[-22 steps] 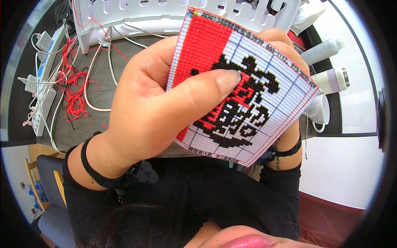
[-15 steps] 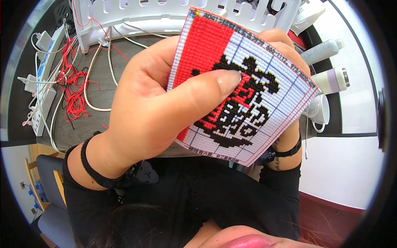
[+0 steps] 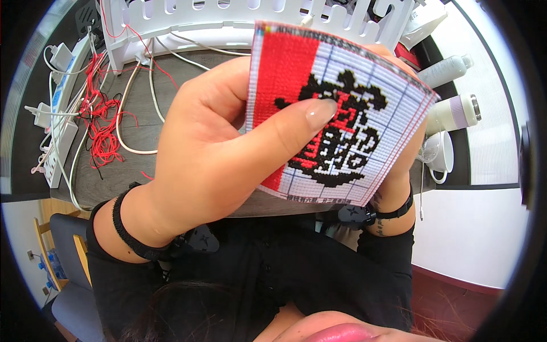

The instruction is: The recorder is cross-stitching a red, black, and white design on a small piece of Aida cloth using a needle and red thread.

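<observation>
My left hand [image 3: 199, 148] grips a piece of cross-stitch cloth [image 3: 367, 128], its thumb flat across the front and the other fingers hidden behind. The cloth stands tilted up, with a stitched red band on its left and a black-and-red figure on a white, blue-lined grid. Behind the cloth's right side is my right hand [image 3: 411, 157], mostly covered. Only its edge and a bit of bent knuckle show past the cloth, so its fingertips and anything in them are hidden.
Tangled red and black thread [image 3: 107, 139] lies at the left beside a white power strip [image 3: 57, 154] and cables. A white slotted rack [image 3: 188, 17] stands at the back. On the right are a cream bottle [image 3: 456, 114], a white cup [image 3: 441, 154] and a grey bottle [image 3: 447, 71].
The cloth has turned slightly and shifted right, its lower edge rising. My left hand moved with it. My right hand has slipped further behind the cloth, its knuckles now mostly covered.
</observation>
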A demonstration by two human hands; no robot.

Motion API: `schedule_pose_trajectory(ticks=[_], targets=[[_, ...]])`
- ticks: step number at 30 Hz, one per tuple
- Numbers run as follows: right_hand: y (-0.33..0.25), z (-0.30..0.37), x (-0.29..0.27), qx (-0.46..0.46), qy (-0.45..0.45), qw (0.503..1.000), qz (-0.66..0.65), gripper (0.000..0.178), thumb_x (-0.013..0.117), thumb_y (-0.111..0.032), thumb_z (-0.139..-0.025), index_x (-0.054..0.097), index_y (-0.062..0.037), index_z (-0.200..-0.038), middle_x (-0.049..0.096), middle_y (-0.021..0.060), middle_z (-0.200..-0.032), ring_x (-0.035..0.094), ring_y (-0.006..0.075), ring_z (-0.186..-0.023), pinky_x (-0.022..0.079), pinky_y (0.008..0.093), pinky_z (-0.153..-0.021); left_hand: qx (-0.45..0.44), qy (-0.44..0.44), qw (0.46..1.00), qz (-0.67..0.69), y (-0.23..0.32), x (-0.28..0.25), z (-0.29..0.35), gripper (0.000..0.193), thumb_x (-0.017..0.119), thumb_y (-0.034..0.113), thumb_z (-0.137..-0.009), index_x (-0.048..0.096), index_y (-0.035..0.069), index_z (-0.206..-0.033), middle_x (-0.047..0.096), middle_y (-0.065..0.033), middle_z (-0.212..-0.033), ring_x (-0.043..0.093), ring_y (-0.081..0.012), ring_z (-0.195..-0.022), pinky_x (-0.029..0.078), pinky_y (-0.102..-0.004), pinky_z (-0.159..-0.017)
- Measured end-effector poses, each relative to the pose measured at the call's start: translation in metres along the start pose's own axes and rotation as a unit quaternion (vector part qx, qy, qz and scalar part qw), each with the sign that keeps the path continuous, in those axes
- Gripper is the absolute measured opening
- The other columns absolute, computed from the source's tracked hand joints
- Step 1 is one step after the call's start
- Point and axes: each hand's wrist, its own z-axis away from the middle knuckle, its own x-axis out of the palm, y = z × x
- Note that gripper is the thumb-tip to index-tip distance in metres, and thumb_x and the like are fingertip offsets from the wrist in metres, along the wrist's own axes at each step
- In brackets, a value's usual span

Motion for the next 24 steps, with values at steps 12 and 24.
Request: schedule_pose_trajectory(ticks=[12, 24], targets=[[-0.023, -0.014, -0.017, -0.285, 0.043, 0.917, 0.276, 0.022, 0.061, -0.008, -0.071, 0.056, -0.0003, -0.091, 0.054, 0.0116, -0.084, 0.051, 0.0176, -0.076, 0.041, 0.0283, -0.066, -0.025, 0.040, 0.995, -0.086, 0.000, -0.001, -0.001, 0.019, 0.057, 0.004, -0.075, 0.056, 0.000, -0.093, 0.060, -0.0061, -0.084, 0.055, -0.0084, -0.073, 0.043, -0.0208, -0.066], [-0.014, -0.011, 0.001, -0.254, 0.056, 0.944, 0.203, 0.007, 0.057, -0.001, -0.071, 0.056, -0.0055, -0.077, 0.053, 0.0084, -0.078, 0.049, 0.0152, -0.067, 0.038, 0.0248, -0.059, 0.011, 0.018, 0.984, -0.177, -0.004, -0.003, 0.000, 0.019, 0.057, 0.005, -0.076, 0.056, -0.001, -0.093, 0.060, -0.0051, -0.083, 0.054, -0.0069, -0.072, 0.042, -0.0195, -0.065]])
